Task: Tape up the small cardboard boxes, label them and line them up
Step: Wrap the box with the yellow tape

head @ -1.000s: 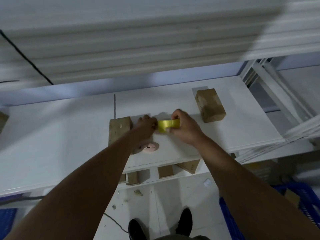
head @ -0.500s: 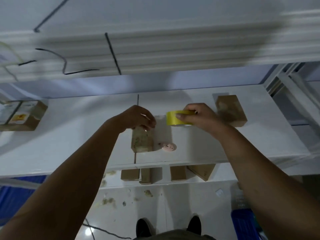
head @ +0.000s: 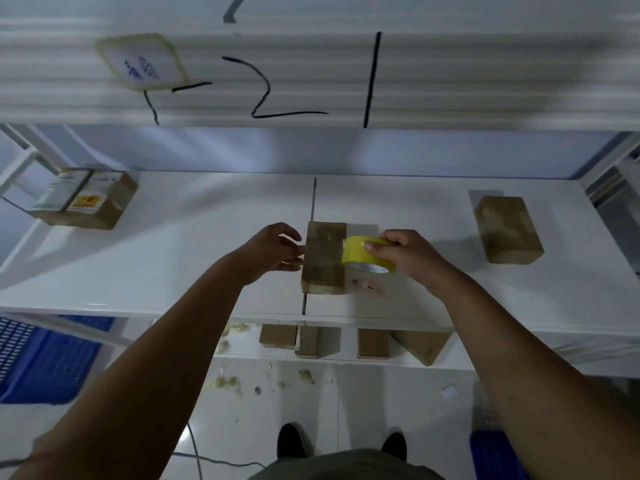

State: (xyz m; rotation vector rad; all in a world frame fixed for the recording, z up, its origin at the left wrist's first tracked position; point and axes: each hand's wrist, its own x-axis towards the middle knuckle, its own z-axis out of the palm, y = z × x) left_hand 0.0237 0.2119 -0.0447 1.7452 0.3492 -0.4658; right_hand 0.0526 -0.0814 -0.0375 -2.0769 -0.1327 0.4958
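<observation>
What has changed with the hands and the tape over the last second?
The hands parted: the left hand left the yellow tape roll and crossed to the left side of the middle cardboard box. The right hand still grips the roll, now against that box's right side. The right-hand box stayed put.

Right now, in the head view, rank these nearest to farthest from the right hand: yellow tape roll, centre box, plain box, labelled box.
1. yellow tape roll, gripped in the right hand.
2. centre box, just left of it.
3. plain box, to the right.
4. labelled box, far left.
</observation>
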